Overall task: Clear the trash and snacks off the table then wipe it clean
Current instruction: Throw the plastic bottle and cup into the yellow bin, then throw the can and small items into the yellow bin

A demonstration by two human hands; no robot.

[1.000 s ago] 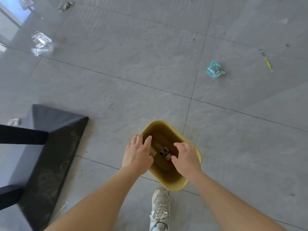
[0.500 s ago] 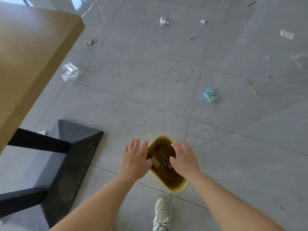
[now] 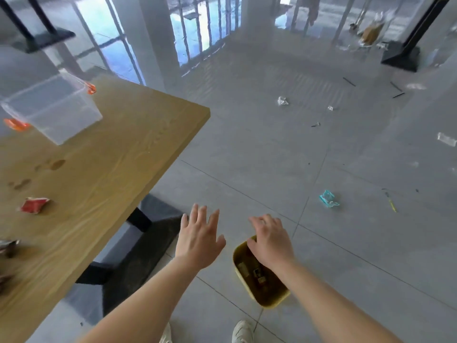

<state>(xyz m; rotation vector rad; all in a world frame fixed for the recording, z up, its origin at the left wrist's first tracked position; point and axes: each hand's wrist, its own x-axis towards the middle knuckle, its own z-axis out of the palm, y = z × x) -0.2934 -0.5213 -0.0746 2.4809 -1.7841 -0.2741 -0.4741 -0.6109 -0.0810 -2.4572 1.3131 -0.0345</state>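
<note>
A yellow bin [image 3: 268, 302] stands on the floor below me with wrappers inside. My right hand [image 3: 269, 240] hovers over its far rim, fingers loosely bent, holding nothing. My left hand [image 3: 200, 235] is spread open in the air to the left of the bin, empty. The wooden table [image 3: 111, 169] fills the left side. On it lie a red snack packet [image 3: 33, 205], dark wrappers at the left edge [image 3: 7, 246], brown stains [image 3: 53, 165] and a clear plastic box with orange clips [image 3: 53, 108].
The table's black base [image 3: 138, 246] sits just left of my left hand. Litter lies on the grey tiles: a teal wrapper [image 3: 328, 199], a crumpled white piece [image 3: 282, 101], a clear wrapper [image 3: 446, 139]. Another table base [image 3: 401, 56] stands far right. My shoes [image 3: 243, 331] are at the bottom.
Both hands have lifted up out of the bin and hold nothing. My view has tilted up and left, bringing the tabletop and its items into sight.
</note>
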